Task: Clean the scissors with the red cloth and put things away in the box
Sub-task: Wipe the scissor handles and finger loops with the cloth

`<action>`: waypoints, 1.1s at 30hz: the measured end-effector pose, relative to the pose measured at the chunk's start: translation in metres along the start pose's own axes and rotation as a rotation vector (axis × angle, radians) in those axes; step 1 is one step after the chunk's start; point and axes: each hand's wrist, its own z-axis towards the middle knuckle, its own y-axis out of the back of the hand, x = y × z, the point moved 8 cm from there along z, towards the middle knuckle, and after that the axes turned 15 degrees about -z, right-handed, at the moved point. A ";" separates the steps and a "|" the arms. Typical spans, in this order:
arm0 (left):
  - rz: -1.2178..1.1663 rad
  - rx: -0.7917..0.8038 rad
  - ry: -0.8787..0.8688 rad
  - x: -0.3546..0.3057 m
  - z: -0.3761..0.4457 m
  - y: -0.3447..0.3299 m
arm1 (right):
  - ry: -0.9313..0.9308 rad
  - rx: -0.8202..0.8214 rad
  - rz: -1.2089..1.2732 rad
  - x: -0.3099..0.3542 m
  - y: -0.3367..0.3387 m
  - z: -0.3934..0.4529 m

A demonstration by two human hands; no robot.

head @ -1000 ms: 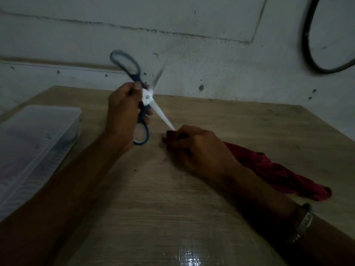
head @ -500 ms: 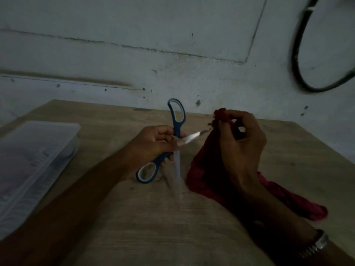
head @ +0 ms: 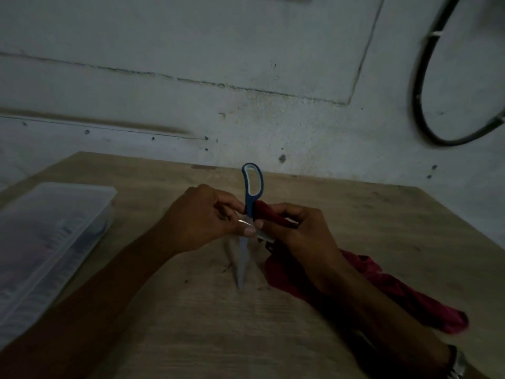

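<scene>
Blue-handled scissors (head: 252, 187) are held upright over the wooden table (head: 369, 228), blades spread. One blade points down at the tabletop, the other runs right and is mostly hidden. My left hand (head: 199, 220) grips the scissors near the pivot. My right hand (head: 297, 233) pinches the red cloth (head: 382, 285) around the second blade, right beside the pivot. The rest of the cloth trails across the table to the right, under my right forearm. The clear plastic box (head: 54, 231) sits at the left, lid on.
A grey wall stands right behind the table's far edge. A black cable (head: 418, 86) loops on the wall at the upper right. A watch (head: 457, 365) is on my right wrist. Small dark specks lie on the table below the scissors.
My right hand came down with the cloth and closed it over the scissor blade next to the pivot. My left hand shifted the scissors a little, keeping them upright with blades spread.
</scene>
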 end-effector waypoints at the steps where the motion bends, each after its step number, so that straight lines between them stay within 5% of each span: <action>1: 0.032 0.005 -0.034 0.001 0.000 -0.003 | -0.044 0.024 0.072 -0.003 -0.003 -0.001; 4: 0.242 -0.017 -0.157 0.000 -0.001 -0.017 | -0.155 0.053 0.286 -0.010 -0.008 -0.005; 8: 0.373 -0.201 -0.035 0.002 -0.011 -0.026 | -0.179 -0.004 0.415 -0.009 -0.008 -0.010; 14: -0.549 -0.007 0.213 0.000 -0.013 -0.070 | -0.141 -0.132 0.542 0.001 -0.013 -0.022; 21: -0.679 -0.282 0.213 -0.001 -0.012 -0.036 | -0.054 -0.118 0.195 0.013 -0.020 -0.024; 25: -0.740 -0.459 0.238 0.009 -0.017 -0.007 | 0.097 -0.257 -0.273 0.022 -0.008 -0.026; 29: -0.659 -0.318 0.121 -0.008 -0.014 -0.008 | 0.136 -0.407 -0.382 0.034 0.014 -0.026; 33: -0.672 -0.129 0.181 -0.007 -0.015 -0.036 | 0.163 -0.559 -0.294 0.035 0.047 -0.021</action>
